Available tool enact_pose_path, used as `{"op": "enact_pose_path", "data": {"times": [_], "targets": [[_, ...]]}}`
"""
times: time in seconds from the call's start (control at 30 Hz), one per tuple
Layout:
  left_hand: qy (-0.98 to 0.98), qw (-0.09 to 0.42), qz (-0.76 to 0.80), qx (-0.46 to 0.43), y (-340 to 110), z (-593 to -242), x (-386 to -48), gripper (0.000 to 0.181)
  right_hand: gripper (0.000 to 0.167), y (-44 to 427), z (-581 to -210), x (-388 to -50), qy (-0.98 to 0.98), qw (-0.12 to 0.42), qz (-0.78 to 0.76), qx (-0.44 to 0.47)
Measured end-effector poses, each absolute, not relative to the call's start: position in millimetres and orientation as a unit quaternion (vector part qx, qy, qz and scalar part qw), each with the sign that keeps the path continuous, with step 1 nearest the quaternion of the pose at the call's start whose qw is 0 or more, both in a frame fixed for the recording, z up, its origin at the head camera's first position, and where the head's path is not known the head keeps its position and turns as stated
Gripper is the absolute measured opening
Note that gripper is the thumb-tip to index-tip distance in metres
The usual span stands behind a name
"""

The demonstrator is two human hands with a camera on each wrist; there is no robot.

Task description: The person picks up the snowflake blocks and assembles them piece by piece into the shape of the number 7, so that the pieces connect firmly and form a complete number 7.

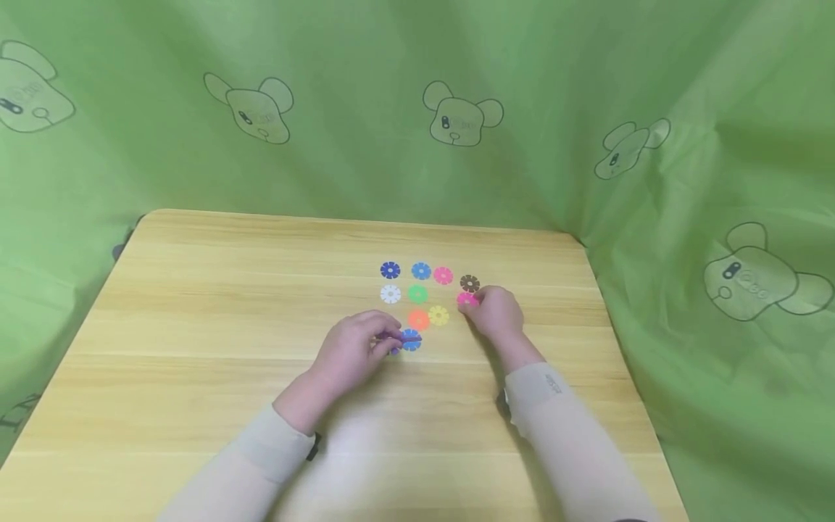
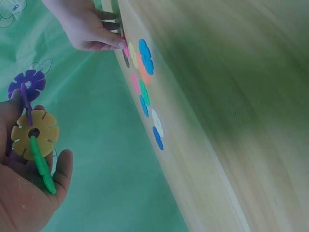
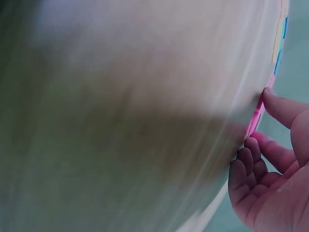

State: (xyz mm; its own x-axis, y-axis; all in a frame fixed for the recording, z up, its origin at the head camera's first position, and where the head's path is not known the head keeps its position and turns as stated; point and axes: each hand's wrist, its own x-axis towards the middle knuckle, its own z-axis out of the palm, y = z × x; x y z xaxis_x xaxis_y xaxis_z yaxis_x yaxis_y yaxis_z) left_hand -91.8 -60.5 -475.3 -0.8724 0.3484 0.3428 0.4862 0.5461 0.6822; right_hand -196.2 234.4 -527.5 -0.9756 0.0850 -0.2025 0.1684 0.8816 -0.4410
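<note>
“IN” (image 1: 19,412) (L edge) on grn cloth (image 1: 365,167)

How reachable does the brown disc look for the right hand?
Likely yes: nothing visible covers the brown disc, close to the right hand, though that hand pinches a pink disc.

Notched discs (image 2: 47,129) (purple, yellow, green) slotted together at angles, held aloft; pink disc (image 1: 466,299) pinched at tabletop (image 1: 196,319).

Single-coloured notched discs (image 1: 416,271) on a yellowish wood-grain surface (image 1: 196,290).
I count two blues, two pinks, one each of dark blue, white, green, brown, orange and yellow, plus a purple, yellow and green disc chain (image 2: 47,130); the sleeves (image 1: 580,442) are pale grey; the green curtain (image 1: 365,167) carries dark-outlined animal heads (image 1: 472,129).
</note>
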Motion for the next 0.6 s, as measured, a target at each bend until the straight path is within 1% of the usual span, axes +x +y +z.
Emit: {"op": "enact_pose_path", "data": {"times": [0.17, 0.4, 0.5, 0.6], "targets": [[-0.872, 0.090, -0.415, -0.244, -59.9, -475.2, -91.7, 0.016, 0.052, 237.4, -528.0, -197.0, 0.960, 0.102, -0.251, 0.077], [-0.875, 0.084, -0.412, -0.240, -60.3, -474.1, -90.5, 0.016, 0.050, 242.5, -528.8, -198.2, 0.938, 0.124, -0.311, 0.088], [-0.876, 0.083, -0.412, -0.237, -60.2, -474.9, -90.6, 0.015, 0.049, 243.5, -529.2, -197.6, 0.933, 0.124, -0.324, 0.094], [-0.874, 0.085, -0.419, -0.232, -60.7, -475.7, -90.3, 0.014, 0.045, 244.0, -528.1, -195.6, 0.929, 0.120, -0.338, 0.094]]}}
